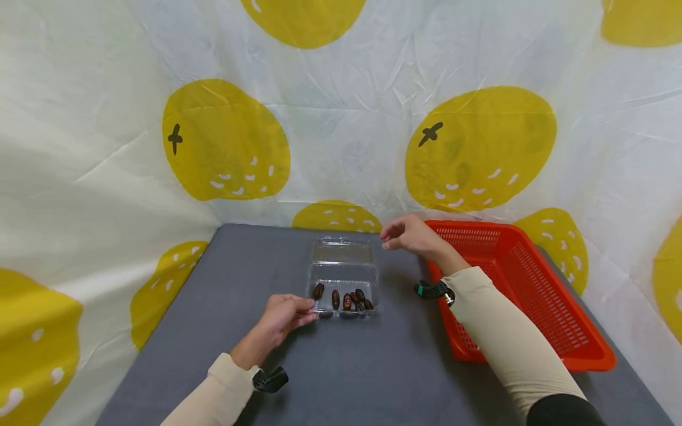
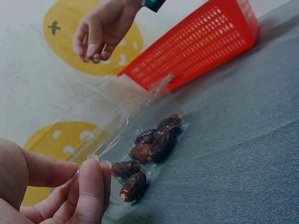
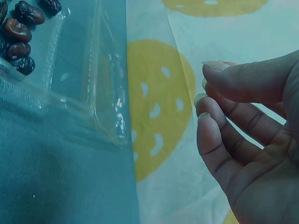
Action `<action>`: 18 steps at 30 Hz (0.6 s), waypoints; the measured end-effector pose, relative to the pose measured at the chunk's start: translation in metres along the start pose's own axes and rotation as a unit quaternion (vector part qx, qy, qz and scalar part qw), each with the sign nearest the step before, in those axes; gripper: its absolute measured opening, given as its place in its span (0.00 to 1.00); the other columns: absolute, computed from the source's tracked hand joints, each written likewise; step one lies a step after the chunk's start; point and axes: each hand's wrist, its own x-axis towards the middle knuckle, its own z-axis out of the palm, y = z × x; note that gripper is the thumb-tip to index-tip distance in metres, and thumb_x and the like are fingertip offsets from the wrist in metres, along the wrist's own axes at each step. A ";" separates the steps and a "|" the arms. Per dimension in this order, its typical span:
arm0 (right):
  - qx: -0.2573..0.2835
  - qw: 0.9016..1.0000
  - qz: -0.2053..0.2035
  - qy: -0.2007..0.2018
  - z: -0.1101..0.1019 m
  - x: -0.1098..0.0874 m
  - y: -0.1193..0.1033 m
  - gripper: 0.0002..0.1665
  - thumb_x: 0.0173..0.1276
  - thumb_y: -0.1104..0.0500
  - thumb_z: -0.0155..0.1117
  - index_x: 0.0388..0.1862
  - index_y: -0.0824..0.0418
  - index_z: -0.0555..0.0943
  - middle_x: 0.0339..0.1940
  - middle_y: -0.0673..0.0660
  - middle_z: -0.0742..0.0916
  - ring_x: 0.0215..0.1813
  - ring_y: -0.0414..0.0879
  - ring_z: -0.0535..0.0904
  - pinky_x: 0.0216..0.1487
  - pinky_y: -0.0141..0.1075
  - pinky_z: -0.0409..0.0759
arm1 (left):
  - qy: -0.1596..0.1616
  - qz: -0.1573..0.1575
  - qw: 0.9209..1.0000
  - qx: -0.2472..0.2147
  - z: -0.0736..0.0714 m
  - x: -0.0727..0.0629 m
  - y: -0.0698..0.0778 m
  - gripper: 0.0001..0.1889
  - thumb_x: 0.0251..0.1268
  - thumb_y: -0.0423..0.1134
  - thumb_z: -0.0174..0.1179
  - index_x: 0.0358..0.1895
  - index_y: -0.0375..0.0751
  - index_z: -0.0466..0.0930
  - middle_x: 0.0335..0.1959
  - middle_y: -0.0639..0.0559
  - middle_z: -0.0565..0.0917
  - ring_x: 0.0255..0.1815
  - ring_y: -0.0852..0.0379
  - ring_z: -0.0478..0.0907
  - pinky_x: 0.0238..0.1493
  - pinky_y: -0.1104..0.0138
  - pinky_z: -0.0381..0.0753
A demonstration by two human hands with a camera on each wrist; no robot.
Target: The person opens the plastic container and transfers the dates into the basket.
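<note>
A clear plastic clamshell box (image 1: 343, 273) stands on the table with its lid (image 1: 343, 251) tipped back. Several dark brown dates (image 1: 347, 302) lie in its near half, glossy and wrinkled in the left wrist view. My left hand (image 1: 279, 319) pinches the box's near left rim between thumb and fingers. Beyond the box's right side, my right hand (image 1: 412, 235) hovers above the table near the basket. Its fingers are loosely bent, and the right wrist view shows nothing between thumb and fingertips.
A red perforated plastic basket (image 1: 533, 296) stands on the right of the grey-covered table (image 1: 256, 266), beneath my right forearm. Behind the table hangs a white cloth (image 1: 346, 148) printed with yellow fruit shapes.
</note>
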 end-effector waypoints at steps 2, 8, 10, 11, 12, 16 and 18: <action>0.003 1.000 -0.005 -0.003 0.003 0.001 -0.002 0.10 0.63 0.70 0.75 0.43 0.69 0.86 0.37 0.61 0.90 0.39 0.45 0.83 0.44 0.32 0.85 | -0.002 0.002 1.000 -0.002 0.001 0.000 -0.001 0.09 0.68 0.23 0.63 0.45 0.18 0.81 0.22 0.48 0.85 0.25 0.58 0.87 0.32 0.72 0.90; -0.010 0.999 -0.026 -0.021 0.014 0.002 -0.005 0.09 0.61 0.70 0.76 0.41 0.68 0.88 0.35 0.60 0.91 0.37 0.45 0.83 0.42 0.33 0.85 | -0.005 0.001 1.000 -0.005 0.000 -0.003 -0.003 0.10 0.68 0.23 0.62 0.47 0.17 0.80 0.22 0.48 0.85 0.25 0.58 0.87 0.32 0.72 0.90; -0.016 0.999 -0.031 -0.025 0.018 0.003 -0.006 0.09 0.62 0.70 0.76 0.41 0.68 0.88 0.35 0.61 0.91 0.37 0.45 0.83 0.42 0.32 0.85 | -0.006 0.002 1.000 -0.008 0.001 -0.003 -0.003 0.09 0.68 0.23 0.62 0.46 0.18 0.81 0.22 0.48 0.85 0.25 0.58 0.87 0.32 0.72 0.90; -0.016 0.999 -0.031 -0.027 0.020 0.004 -0.007 0.09 0.62 0.70 0.76 0.41 0.68 0.88 0.35 0.61 0.91 0.37 0.45 0.83 0.42 0.32 0.85 | -0.006 0.003 1.000 -0.010 0.001 -0.003 -0.003 0.08 0.68 0.23 0.62 0.45 0.18 0.81 0.22 0.48 0.85 0.25 0.58 0.87 0.32 0.72 0.90; -0.017 0.999 -0.036 -0.030 0.022 0.005 -0.007 0.09 0.62 0.70 0.75 0.41 0.68 0.88 0.36 0.62 0.91 0.37 0.44 0.83 0.42 0.32 0.85 | -0.006 0.004 1.000 -0.011 0.001 -0.003 -0.003 0.07 0.68 0.23 0.62 0.44 0.19 0.81 0.22 0.48 0.85 0.25 0.58 0.87 0.32 0.72 0.90; -0.010 0.998 -0.041 -0.043 0.029 0.006 -0.012 0.09 0.62 0.70 0.75 0.42 0.68 0.88 0.36 0.61 0.91 0.37 0.45 0.83 0.42 0.33 0.85 | 0.000 0.004 1.000 -0.009 0.003 -0.003 -0.002 0.05 0.68 0.23 0.63 0.42 0.21 0.82 0.21 0.48 0.85 0.25 0.59 0.87 0.32 0.72 0.90; -0.008 0.998 -0.046 -0.050 0.033 0.007 -0.014 0.09 0.62 0.71 0.74 0.42 0.68 0.88 0.36 0.61 0.91 0.37 0.45 0.83 0.42 0.33 0.85 | 0.003 0.004 1.000 -0.007 0.003 -0.003 -0.001 0.06 0.68 0.23 0.63 0.42 0.21 0.82 0.21 0.48 0.85 0.25 0.59 0.87 0.32 0.72 0.90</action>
